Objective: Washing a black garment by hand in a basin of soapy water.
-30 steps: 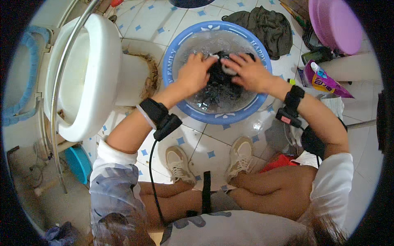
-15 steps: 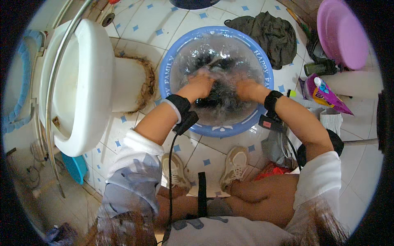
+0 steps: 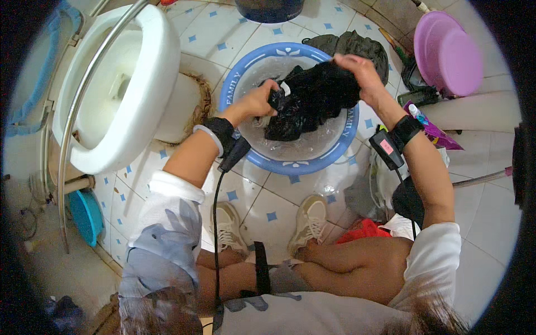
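Observation:
A wet black garment (image 3: 315, 95) is stretched between my two hands above a blue-rimmed basin (image 3: 254, 155) of water. My left hand (image 3: 258, 101) grips its left end, close to a small white tag (image 3: 285, 88). At the upper right, my right hand (image 3: 360, 75) grips the other end near the basin's far right rim. The lower part of the cloth hangs down to the water, and I cannot tell how much of it is under the surface.
A white toilet (image 3: 162, 61) stands on the left behind a bent metal pipe (image 3: 72, 106). Dark cloth (image 3: 365, 50) lies on the tiles past the basin. Pink basins (image 3: 460, 61), a green bottle (image 3: 419, 96) and a purple pouch (image 3: 438, 133) are on the right. A dark bucket (image 3: 269, 10) stands at the back.
Both hands have come up out of the water, bringing the black garment with them. My right hand has moved up and to the right, spreading the cloth; my left hand shifted slightly left.

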A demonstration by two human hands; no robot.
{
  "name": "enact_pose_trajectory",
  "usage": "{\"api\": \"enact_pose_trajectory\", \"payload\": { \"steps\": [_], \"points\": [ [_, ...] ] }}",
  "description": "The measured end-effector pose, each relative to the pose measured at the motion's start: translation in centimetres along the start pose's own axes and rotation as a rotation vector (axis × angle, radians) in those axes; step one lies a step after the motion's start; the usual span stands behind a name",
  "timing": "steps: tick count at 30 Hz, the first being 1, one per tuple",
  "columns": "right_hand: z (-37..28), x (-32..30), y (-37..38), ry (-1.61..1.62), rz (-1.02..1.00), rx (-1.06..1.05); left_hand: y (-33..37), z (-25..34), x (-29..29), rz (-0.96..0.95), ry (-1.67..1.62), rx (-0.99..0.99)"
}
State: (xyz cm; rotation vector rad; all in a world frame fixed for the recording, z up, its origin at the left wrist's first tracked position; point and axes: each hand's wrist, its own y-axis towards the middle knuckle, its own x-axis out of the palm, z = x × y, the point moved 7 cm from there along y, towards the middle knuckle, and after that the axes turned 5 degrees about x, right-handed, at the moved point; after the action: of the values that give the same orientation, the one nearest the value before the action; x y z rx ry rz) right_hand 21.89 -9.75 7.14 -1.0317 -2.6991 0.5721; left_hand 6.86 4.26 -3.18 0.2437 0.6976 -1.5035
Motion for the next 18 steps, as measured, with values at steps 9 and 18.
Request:
{"api": "enact_pose_trajectory", "payload": {
  "steps": [9,18],
  "points": [
    [-6.3,3.1,-2.9,0.292,0.069,-0.096,-0.2,2.6,-7.6,0.388,-1.100,-0.275],
    [-3.9,-2.7,1.6,-0.844,0.158,-0.178,-1.5,10.9,-1.0,0.333,-0.575,-0.183]
  ]
}}
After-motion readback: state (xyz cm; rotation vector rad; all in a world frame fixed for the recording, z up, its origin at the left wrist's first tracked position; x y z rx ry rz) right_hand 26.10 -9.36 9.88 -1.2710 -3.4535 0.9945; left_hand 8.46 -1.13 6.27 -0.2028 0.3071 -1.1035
